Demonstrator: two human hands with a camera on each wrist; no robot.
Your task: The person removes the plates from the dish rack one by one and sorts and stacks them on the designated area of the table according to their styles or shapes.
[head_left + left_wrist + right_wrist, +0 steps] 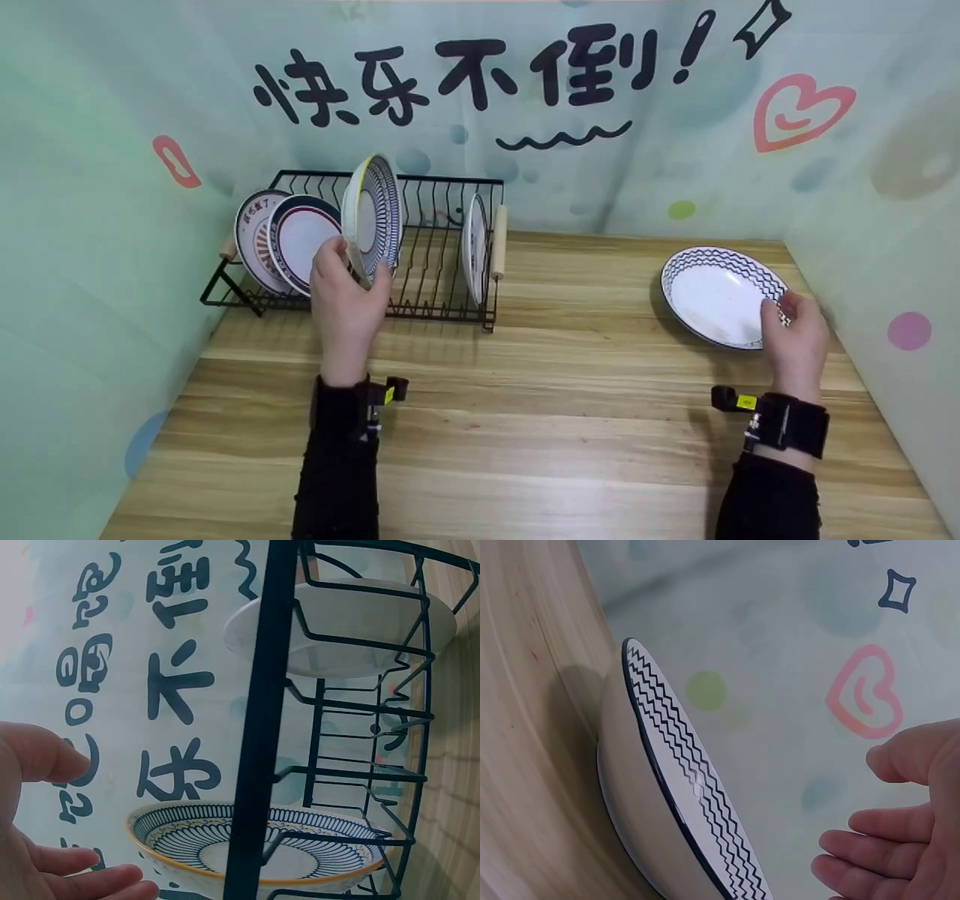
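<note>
A patterned plate [381, 210] with a yellow rim stands on edge in the black wire dish rack [435, 311]. My left hand [349, 292] is at its near edge, thumb and fingers apart. In the left wrist view the left hand [56, 832] has loose, spread fingers, beside the plate [247, 847], which sits between rack wires. To the right, a deep white plate [712, 300] with a dark zigzag border lies face up on the table. Over its right rim is my right hand [799, 334]; in the right wrist view, nothing is between that hand's [900, 832] separated thumb and fingers.
At the rack's left end lean a plate with a dark rim and red ring [304, 236] and a plate with red markings [259, 232]. Another white plate [474, 251] stands near the right wooden handle [499, 244]. A printed cloth [600, 187] hangs behind the wooden table [562, 420].
</note>
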